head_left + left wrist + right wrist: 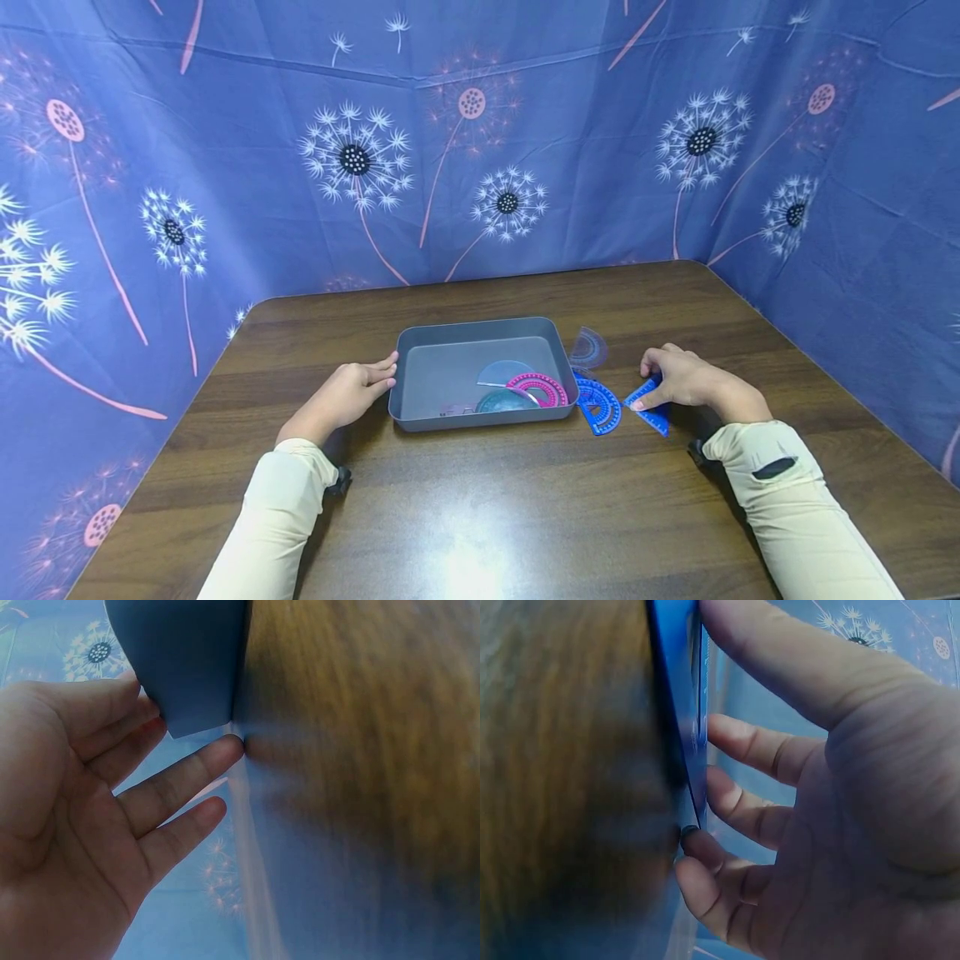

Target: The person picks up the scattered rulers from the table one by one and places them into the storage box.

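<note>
In the head view, my left hand (341, 398) touches the left wall of a grey tray (438, 422) with extended fingers; the left wrist view shows fingertips against the tray's side (191, 667). My right hand (693, 383) holds a blue set square (654, 419) between thumb and fingers, low over the table right of the tray. The right wrist view shows the thumb and fingertips on the blue set square (686, 697). Between tray and right hand lie a blue protractor (609, 414), a blue piece overlapping it, and a clear protractor (588, 347).
Inside the tray, at its right, lie a pink protractor (551, 387), a teal one (501, 402) and a clear round-edged piece (506, 371). The brown wooden table (420, 508) ends at a blue dandelion-print cloth (577, 183) behind and at the sides.
</note>
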### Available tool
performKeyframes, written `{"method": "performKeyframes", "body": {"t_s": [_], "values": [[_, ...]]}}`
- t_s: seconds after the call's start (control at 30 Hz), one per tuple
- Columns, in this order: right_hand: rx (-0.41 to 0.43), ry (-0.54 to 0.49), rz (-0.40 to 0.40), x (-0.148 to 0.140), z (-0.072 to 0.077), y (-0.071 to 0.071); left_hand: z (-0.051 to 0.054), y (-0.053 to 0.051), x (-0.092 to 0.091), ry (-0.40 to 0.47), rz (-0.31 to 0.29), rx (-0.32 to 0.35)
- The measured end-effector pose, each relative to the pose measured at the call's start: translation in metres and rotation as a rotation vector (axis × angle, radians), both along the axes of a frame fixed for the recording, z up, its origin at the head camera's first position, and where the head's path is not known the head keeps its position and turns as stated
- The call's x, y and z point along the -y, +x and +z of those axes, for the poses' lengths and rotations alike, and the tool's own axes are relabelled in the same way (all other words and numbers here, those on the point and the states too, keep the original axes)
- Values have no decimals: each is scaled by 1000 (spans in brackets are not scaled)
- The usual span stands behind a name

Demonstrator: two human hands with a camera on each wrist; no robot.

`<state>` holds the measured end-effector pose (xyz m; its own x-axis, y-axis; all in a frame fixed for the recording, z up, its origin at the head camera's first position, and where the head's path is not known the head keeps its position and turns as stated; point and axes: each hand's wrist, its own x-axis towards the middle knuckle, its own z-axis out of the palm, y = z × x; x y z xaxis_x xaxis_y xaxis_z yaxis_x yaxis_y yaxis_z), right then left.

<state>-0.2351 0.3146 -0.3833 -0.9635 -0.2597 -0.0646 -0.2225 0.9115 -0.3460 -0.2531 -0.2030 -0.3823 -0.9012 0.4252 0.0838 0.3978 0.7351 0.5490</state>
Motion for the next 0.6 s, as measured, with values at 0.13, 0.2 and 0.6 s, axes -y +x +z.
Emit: {"method": "performKeyframes", "body": {"t_s": [0.13,0.2,0.6], "values": [[1,-23,11,0,0,-1,-1,-1,1,-2,-6,-12],[-5,-36,14,0,0,-1,-2,-1,1,0,-7,-13],[-87,-50,-80,1,3,-2,-3,-3,2,-5,-21,-48]]}}
